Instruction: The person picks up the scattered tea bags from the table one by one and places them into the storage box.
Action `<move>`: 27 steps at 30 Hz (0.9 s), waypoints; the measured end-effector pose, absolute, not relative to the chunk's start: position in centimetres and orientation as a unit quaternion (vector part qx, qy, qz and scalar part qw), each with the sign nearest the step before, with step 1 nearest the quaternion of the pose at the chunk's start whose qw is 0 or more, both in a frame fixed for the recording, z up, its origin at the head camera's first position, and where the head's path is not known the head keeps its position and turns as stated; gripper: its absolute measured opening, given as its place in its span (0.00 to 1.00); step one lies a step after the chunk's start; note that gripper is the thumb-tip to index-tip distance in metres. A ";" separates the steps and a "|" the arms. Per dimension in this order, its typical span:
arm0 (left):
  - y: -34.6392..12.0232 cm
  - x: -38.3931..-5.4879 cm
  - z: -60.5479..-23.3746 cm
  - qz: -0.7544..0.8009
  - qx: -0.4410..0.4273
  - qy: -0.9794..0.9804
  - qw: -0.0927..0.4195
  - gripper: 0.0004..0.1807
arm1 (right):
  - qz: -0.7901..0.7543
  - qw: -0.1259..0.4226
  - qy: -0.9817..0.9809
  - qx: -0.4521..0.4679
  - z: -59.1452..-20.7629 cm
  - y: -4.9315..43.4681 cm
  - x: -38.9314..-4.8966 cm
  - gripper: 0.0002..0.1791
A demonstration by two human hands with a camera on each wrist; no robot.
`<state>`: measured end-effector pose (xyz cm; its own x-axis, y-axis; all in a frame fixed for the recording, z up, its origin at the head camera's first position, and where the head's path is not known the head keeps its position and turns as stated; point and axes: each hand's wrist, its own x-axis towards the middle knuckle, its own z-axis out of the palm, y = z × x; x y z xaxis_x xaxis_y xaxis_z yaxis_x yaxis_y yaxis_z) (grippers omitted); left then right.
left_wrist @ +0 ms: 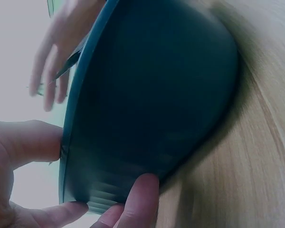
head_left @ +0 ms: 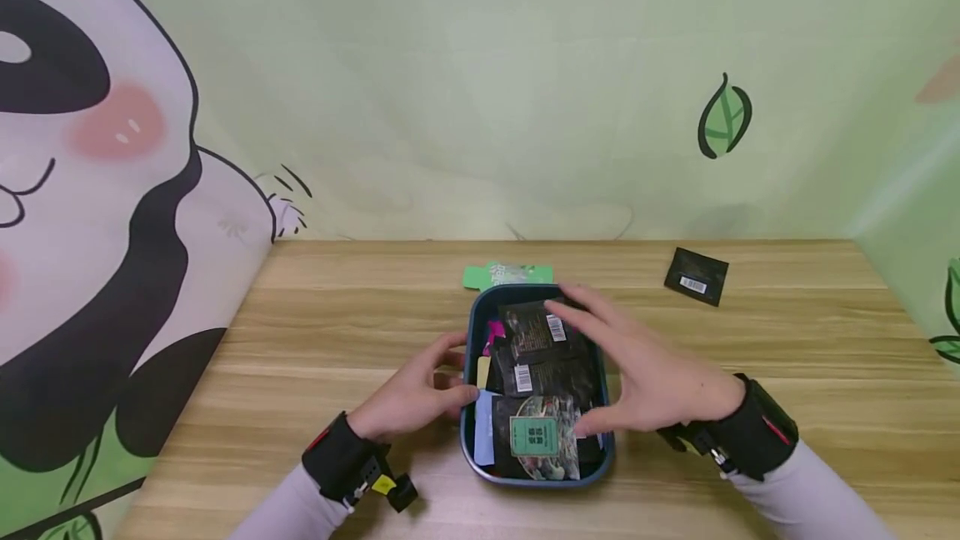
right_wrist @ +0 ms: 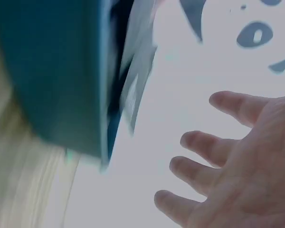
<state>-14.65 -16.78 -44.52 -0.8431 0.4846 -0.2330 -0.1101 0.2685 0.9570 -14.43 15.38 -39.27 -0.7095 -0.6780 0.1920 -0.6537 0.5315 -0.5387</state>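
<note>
A dark blue-green plastic bin point(head_left: 537, 483) stands on the table, filled with flat packets. On top lie black sachets point(head_left: 534, 336) with white barcode labels, and a black packet point(head_left: 534, 437) with a green label is nearest the front. My left hand point(head_left: 415, 397) holds the bin's left side, its thumb at the rim and its fingertips against the outer wall. Spread fingers mark my right hand point(head_left: 648, 373), which hovers over the bin's right side and holds nothing. In the right wrist view its palm point(right_wrist: 256, 175) is apart from the bin.
Another black sachet point(head_left: 696, 277) lies on the wooden table point(head_left: 337, 307) at the back right. Behind the bin is a flat green carton point(head_left: 517, 275). A pale blue piece point(head_left: 483, 432) and a pink piece point(head_left: 492, 333) show along the bin's left inside. A printed backdrop point(head_left: 420, 123) rises behind.
</note>
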 end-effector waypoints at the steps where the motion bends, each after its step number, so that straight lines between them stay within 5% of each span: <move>1: -16.8 -14.6 -44.6 0.592 0.124 0.756 0.251 0.43 | -0.295 0.016 0.883 -0.365 -39.5 16.1 -15.1 0.65; 8: -16.8 -14.6 -44.6 0.593 0.120 0.755 0.252 0.44 | -0.202 -0.040 0.946 -0.251 -41.9 22.0 -19.9 0.57; 27: -16.7 -14.5 -44.6 0.586 0.122 0.762 0.246 0.43 | -0.129 0.064 0.982 -0.124 -45.7 28.9 -22.5 0.60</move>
<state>-14.54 -16.69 -44.57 -0.8489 0.4747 -0.2325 -0.1031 0.2827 0.9536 -22.47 28.88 -45.70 -0.9611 -0.2596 -0.0945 -0.2264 0.9363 -0.2686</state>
